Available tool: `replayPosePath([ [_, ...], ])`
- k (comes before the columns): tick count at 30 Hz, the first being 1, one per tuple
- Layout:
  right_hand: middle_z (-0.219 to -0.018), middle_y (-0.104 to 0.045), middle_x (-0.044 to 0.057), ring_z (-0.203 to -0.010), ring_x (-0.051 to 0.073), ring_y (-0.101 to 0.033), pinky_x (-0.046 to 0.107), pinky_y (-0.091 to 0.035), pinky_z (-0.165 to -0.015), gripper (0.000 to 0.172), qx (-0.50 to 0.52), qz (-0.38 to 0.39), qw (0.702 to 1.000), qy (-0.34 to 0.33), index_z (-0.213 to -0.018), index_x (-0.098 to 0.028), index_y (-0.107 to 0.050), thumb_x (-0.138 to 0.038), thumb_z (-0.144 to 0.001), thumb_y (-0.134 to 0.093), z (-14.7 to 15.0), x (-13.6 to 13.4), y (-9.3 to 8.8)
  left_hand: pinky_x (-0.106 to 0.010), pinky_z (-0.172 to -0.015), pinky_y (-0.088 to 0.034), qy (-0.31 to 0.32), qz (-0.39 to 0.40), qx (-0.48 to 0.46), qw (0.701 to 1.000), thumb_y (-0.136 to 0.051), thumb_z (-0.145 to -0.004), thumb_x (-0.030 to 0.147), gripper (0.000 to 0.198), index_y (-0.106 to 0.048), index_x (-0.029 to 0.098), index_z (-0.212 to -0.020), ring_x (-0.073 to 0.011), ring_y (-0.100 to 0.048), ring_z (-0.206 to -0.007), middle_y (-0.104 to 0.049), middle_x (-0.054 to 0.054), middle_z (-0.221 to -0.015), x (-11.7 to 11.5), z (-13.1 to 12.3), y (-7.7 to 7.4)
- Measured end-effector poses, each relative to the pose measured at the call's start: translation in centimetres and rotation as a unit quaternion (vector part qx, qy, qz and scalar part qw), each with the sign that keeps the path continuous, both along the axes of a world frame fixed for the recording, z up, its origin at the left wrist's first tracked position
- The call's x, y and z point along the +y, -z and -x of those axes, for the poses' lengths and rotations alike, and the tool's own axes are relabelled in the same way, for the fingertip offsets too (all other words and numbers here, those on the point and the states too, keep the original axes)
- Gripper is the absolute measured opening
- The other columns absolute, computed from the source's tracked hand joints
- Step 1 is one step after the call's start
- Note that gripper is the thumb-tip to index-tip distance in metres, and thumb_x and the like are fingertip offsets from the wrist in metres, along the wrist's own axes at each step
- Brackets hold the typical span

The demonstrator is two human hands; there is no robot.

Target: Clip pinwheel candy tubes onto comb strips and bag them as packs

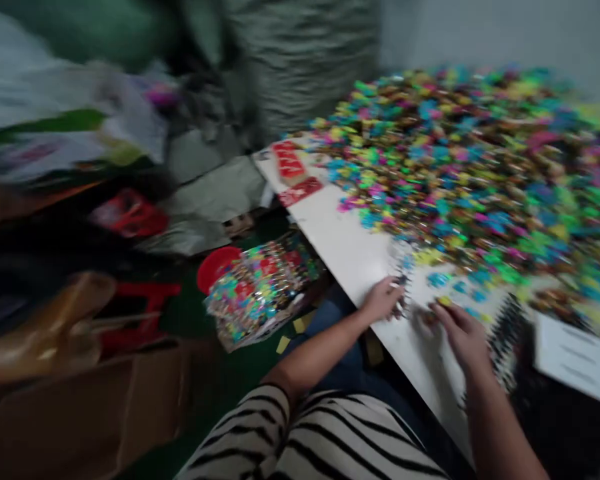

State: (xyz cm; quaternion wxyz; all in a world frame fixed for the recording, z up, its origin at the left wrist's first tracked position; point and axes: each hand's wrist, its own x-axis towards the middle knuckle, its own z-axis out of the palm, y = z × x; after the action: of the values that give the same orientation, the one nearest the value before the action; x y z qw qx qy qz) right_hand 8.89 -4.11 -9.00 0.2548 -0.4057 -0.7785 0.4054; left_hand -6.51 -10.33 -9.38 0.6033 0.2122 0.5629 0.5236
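Note:
A big heap of small, many-coloured pieces (470,180) covers most of a white table (350,253). My left hand (383,300) rests at the table's near edge, fingers curled beside a few loose pieces. My right hand (460,333) lies just right of it, fingers bent over a small yellow piece (444,301). Motion blur hides what either hand holds. Both hands sit at the near fringe of the heap. My striped sleeve (310,433) shows at the bottom.
Red labels (293,170) lie at the table's far left corner. White paper (575,357) and a dark stack (505,340) sit at right. On the floor: a pack of coloured pieces (260,287), a red bowl (215,267), a red stool (140,313), cardboard boxes (80,407), bags.

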Motion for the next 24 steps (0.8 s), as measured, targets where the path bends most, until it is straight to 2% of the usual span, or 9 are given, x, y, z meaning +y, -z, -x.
replayPosePath([
  [3,-0.092,-0.073,0.009,-0.083,0.021,-0.067,0.036,-0.055,-0.076,0.039,0.091,0.144,0.979,0.111,-0.099,-0.017,-0.065,-0.053,-0.081,-0.063,-2.7,-0.7,0.5,-0.014,-0.03,-0.031,0.027,-0.016,0.029,0.999,-0.051,-0.087,0.044,0.039,-0.047,0.019,-0.116,-0.0042,-0.045,-0.032,-0.054,0.008,-0.064,1.7,-0.6,0.5],
  [5,-0.093,-0.073,0.009,-0.083,0.021,-0.068,0.037,-0.055,-0.077,0.042,0.158,0.221,0.953,0.13,-0.096,-0.017,-0.066,-0.053,-0.074,-0.069,-3.0,-0.7,0.6,-0.014,-0.031,-0.031,0.039,-0.019,0.027,0.999,-0.055,-0.085,0.045,0.043,-0.045,0.02,-0.118,-0.0034,-0.044,-0.032,-0.053,0.009,-0.065,2.3,-1.5,0.1],
  [6,-0.094,-0.073,0.009,-0.083,0.021,-0.067,0.036,-0.054,-0.076,0.043,0.174,0.234,0.947,0.132,-0.095,-0.018,-0.067,-0.053,-0.072,-0.071,-3.0,-0.6,0.7,-0.014,-0.032,-0.031,0.045,-0.017,0.023,0.999,-0.059,-0.083,0.045,0.046,-0.044,0.021,-0.119,-0.0031,-0.044,-0.033,-0.053,0.009,-0.066,2.5,-1.9,-0.2],
  [10,-0.083,-0.071,0.004,-0.073,0.016,-0.064,0.032,-0.053,-0.072,0.039,0.2,0.233,0.939,0.157,-0.091,-0.019,-0.068,-0.05,-0.069,-0.074,-3.6,-0.5,0.7,-0.013,-0.033,-0.03,0.071,-0.017,-0.008,0.997,-0.067,-0.079,0.042,0.059,-0.038,0.022,-0.126,-0.003,-0.047,-0.036,-0.054,0.008,-0.069,3.0,-3.2,-1.3],
  [13,-0.08,-0.069,0.002,-0.07,0.015,-0.062,0.031,-0.052,-0.072,0.038,0.211,0.227,0.934,0.176,-0.091,-0.019,-0.068,-0.048,-0.068,-0.076,-4.2,-0.7,0.9,-0.014,-0.033,-0.03,0.087,-0.035,-0.02,0.995,-0.069,-0.077,0.043,0.064,-0.037,0.019,-0.128,-0.0049,-0.049,-0.036,-0.055,0.007,-0.065,3.2,-3.8,-1.5],
  [17,-0.087,-0.068,0.004,-0.076,0.016,-0.062,0.031,-0.052,-0.073,0.043,0.238,0.241,0.931,0.132,-0.1,-0.019,-0.065,-0.051,-0.071,-0.073,-4.6,-0.8,0.9,-0.015,-0.032,-0.03,0.092,-0.03,-0.008,0.995,-0.073,-0.074,0.043,0.066,-0.039,0.016,-0.124,-0.0062,-0.05,-0.036,-0.057,0.007,-0.063,3.3,-4.2,-1.6],
  [21,-0.078,-0.061,0.0,-0.068,0.013,-0.055,0.027,-0.048,-0.065,0.036,0.222,0.245,0.94,0.085,-0.097,-0.02,-0.063,-0.049,-0.077,-0.069,-4.7,-0.7,0.7,-0.014,-0.033,-0.029,0.09,-0.002,-0.002,0.996,-0.072,-0.076,0.038,0.06,-0.041,0.017,-0.122,-0.0041,-0.047,-0.034,-0.056,0.007,-0.063,3.6,-4.4,-2.2],
  [24,-0.08,-0.057,0.001,-0.071,0.014,-0.054,0.028,-0.047,-0.066,0.033,0.187,0.192,0.96,0.076,-0.092,-0.02,-0.064,-0.05,-0.079,-0.067,-5.1,-0.4,0.5,-0.014,-0.035,-0.032,0.082,0.01,-0.002,0.997,-0.069,-0.079,0.032,0.051,-0.044,0.019,-0.121,-0.0025,-0.044,-0.035,-0.055,0.008,-0.064,3.8,-4.3,-2.8],
])
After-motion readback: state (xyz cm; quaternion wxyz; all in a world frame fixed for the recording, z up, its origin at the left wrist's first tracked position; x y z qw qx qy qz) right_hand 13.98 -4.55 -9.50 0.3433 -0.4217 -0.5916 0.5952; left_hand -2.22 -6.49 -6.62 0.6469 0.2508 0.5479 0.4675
